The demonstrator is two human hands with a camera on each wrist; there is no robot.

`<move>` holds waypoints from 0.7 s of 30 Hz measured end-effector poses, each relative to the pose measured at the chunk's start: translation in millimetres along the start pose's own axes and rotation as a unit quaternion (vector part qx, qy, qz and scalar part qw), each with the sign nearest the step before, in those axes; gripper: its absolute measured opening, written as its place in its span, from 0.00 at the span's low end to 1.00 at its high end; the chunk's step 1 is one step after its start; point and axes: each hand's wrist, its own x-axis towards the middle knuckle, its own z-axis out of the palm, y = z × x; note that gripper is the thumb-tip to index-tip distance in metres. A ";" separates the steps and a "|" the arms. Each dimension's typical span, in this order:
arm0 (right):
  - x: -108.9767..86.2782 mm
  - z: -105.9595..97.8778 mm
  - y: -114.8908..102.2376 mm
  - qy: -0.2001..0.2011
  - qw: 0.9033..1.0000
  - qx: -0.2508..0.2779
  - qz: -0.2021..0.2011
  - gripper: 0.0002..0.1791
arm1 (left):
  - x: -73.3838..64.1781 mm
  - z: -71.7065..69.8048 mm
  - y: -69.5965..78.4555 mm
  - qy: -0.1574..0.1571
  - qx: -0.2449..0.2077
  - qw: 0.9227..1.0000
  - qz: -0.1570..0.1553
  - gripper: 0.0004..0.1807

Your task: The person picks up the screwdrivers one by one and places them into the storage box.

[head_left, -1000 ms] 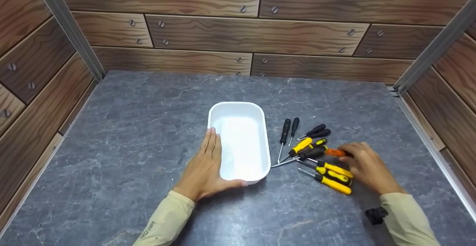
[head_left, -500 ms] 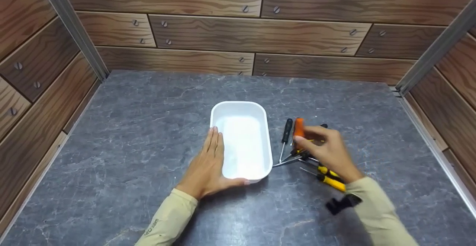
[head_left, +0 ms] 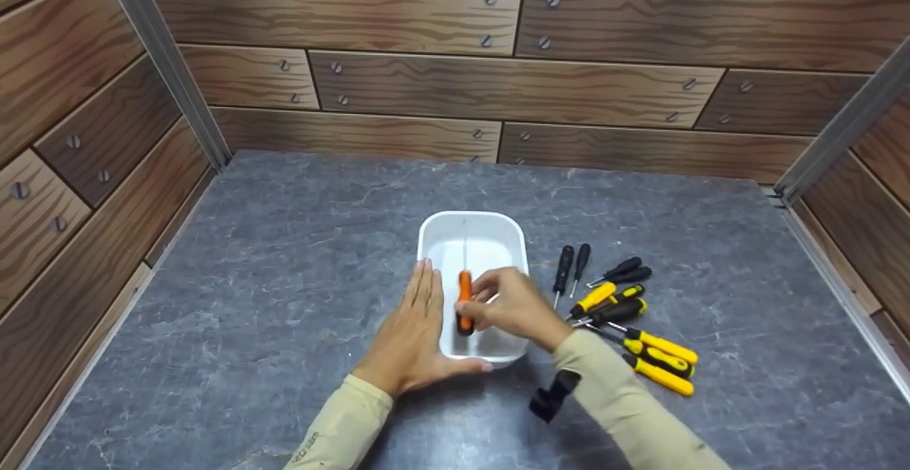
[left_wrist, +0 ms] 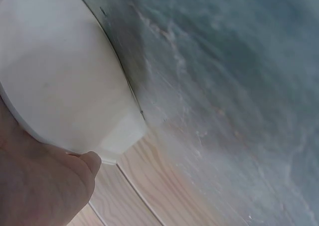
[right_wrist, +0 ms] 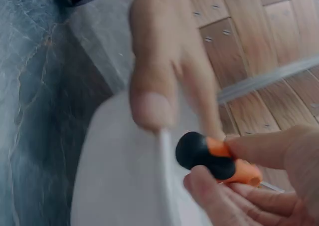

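Observation:
A white rectangular tub (head_left: pixel 490 242) stands in the middle of the table. My left hand (head_left: pixel 409 338) lies along its left side with straight fingers, the thumb reaching over the near rim. Inside the tub's outline, my right hand (head_left: pixel 515 306) pinches an orange and black screwdriver (head_left: pixel 465 292) by its handle, its thin shaft pointing away toward the far wall. In the right wrist view, the handle's black end (right_wrist: pixel 192 151) shows between thumb and fingers, close to the rim. Whether the screwdriver touches the tub floor I cannot tell.
To the right of the tub lie several screwdrivers: black-handled ones (head_left: pixel 564 267) farther back, yellow and black ones (head_left: pixel 661 374) nearer. Some shafts overlap. Wood-patterned walls (head_left: pixel 398 86) close off the back and sides of the grey table (head_left: pixel 320 242).
My right hand has picked up the orange screwdriver from the right-hand pile and carried it left over the tub. My left hand keeps its place on the tub.

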 end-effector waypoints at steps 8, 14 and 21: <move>13.9 29.4 16.0 -0.001 0.996 -0.016 0.090 0.11 | -6.2 7.4 2.7 -0.010 -0.028 0.999 -0.016 0.78; 21.6 39.4 26.7 -0.007 0.995 -0.054 0.088 0.09 | -6.6 6.2 2.1 -0.025 -0.023 0.999 -0.024 0.78; 26.0 44.6 24.2 -0.014 0.995 -0.051 0.081 0.04 | -3.3 1.5 1.7 -0.027 -0.018 0.999 -0.025 0.79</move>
